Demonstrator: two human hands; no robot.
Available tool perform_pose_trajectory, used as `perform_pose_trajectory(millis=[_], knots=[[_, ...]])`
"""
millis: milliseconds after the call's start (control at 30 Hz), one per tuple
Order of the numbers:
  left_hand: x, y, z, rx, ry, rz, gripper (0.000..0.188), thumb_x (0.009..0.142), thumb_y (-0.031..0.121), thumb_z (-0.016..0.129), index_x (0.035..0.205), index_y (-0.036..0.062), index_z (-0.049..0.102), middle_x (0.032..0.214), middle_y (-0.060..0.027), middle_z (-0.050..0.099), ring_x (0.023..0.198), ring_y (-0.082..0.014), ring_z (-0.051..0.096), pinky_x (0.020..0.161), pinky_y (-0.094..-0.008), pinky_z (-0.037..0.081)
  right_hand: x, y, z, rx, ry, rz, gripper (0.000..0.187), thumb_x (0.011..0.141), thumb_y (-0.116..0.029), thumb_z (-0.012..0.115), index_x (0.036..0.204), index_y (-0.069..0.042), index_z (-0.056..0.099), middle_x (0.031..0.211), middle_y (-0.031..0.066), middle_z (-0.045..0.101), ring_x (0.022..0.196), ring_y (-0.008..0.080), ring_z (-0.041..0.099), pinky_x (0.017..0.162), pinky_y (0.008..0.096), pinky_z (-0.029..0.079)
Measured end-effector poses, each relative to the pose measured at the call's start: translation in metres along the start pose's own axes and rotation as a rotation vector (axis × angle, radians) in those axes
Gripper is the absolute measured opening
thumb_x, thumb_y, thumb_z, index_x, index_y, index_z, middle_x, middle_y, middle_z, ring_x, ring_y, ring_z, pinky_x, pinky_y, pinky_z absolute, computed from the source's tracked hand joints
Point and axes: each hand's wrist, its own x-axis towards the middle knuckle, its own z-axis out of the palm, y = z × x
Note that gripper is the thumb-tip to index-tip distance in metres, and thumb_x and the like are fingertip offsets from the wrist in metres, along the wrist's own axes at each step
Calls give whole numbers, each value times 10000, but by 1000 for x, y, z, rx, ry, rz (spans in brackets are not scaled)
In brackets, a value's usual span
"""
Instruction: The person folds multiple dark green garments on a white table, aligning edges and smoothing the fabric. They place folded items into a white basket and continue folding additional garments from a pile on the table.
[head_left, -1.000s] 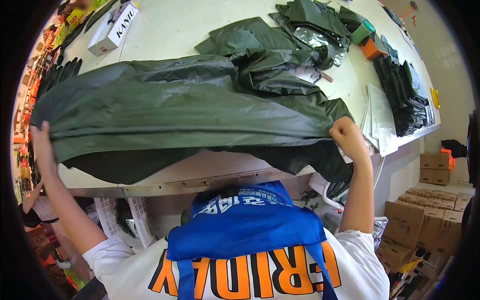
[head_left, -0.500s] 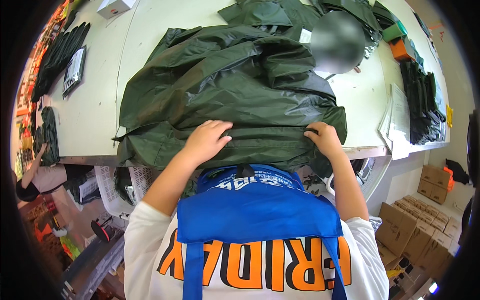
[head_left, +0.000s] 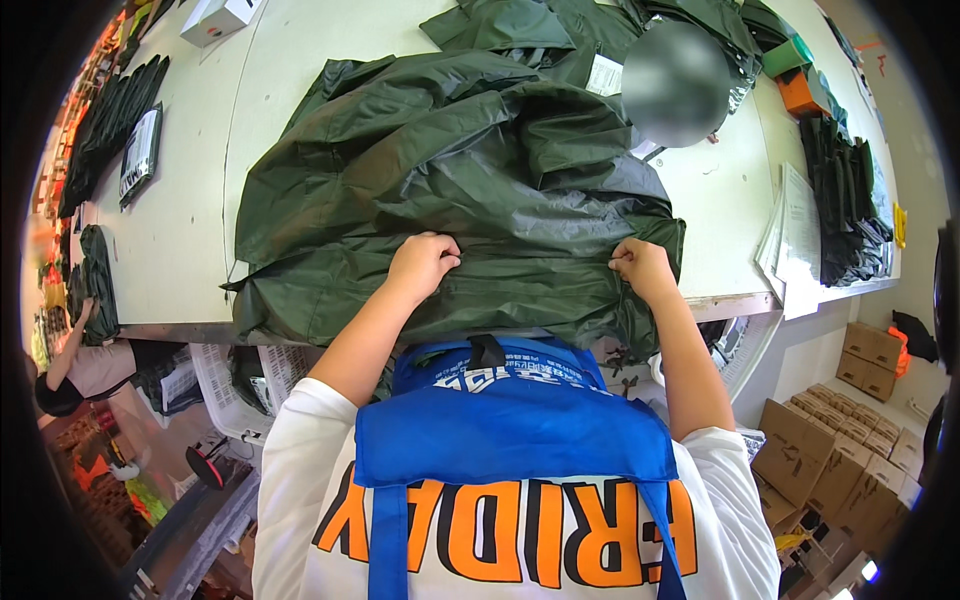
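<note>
A large dark green waterproof garment, shiny and crumpled, is spread over the near part of the white table and hangs over its front edge. Left of centre, my left hand pinches a fold of the fabric near that edge. My right hand grips the same garment farther right, close to its right side, with thumb and fingers together. Between my hands the cloth runs in a loose crosswise fold. I cannot make out which part of the garment this is.
More green garments lie at the back beside a blurred round patch. Folded dark garments and papers are stacked right. A white basket stands below the table at left. Another person's arm shows far left; cardboard boxes sit lower right.
Both hands have closed more tightly on the fabric, the left fingers curling in from a spread pose. The fold between them has flattened and the front of the garment has shifted slightly.
</note>
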Motion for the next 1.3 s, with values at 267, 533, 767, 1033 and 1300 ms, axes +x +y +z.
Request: perform_pose_trajectory(millis=[267,533,767,1033,1300], knots=[[38,-5,-10,17,-238,-190,181,646,169,782,755,57,690,710,-119,658,669,-266,634,620,-361,485,15,-15,-14,89,-181,211,129,743,-46,736,736,4,618,610,56,618,522,111,587,503,249,476],[-5,-14,-32,158,-52,20,297,746,287,726,946,97,614,946,-95,665,905,-304,622,762,-418,477,27,17,-53,82,71,91,169,733,-79,748,699,-22,593,588,48,596,519,143,585,499,287,468],[-131,-115,-87,377,96,-210,154,728,165,713,865,122,659,853,-60,658,860,-289,605,764,-395,471,30,-31,-76,-471,624,-236,232,836,-179,658,1011,-71,551,964,137,591,853,316,600,737,394,483],[-149,-161,-72,-100,380,-391,153,732,46,744,844,38,640,952,-68,511,836,-192,554,732,-312,484,7,-173,136,-176,-210,-664,172,772,-180,690,919,-92,679,893,82,650,921,278,585,829,407,438],[-142,-157,-86,-153,231,-477,199,668,87,783,774,60,617,839,-76,521,756,-219,537,693,-325,462,31,-183,138,-283,-448,-459,134,720,-176,729,770,-79,653,786,57,644,863,253,580,773,385,462]])
